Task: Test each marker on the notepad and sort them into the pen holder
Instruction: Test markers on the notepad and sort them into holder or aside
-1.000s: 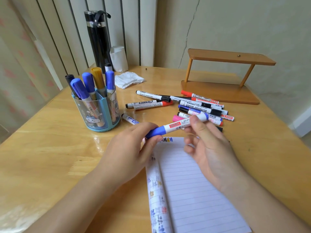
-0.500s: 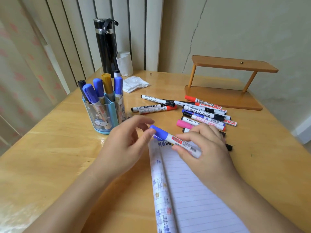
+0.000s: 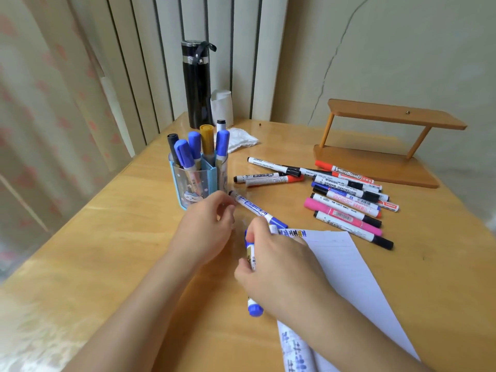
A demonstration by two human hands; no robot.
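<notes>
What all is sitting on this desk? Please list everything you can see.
pen holder: one, blue and clear, left of the table's middle
markers in holder: six caps, three blue, one gold, one dark, one black
loose markers: about ten, black, red, blue, pink, heaped right of the holder
lying marker: one, white with blue cap, between holder and notepad
held marker: one, blue-ended, in the right hand
notepad: one, white lined, front right
flask: one, black, back edge
white roll: one, beside the flask
tissue: one, white, behind the holder
wooden stand: one, brown, back right
table: one, light wood
left hand: fingertips at the lying marker
right hand: grips the held marker
</notes>
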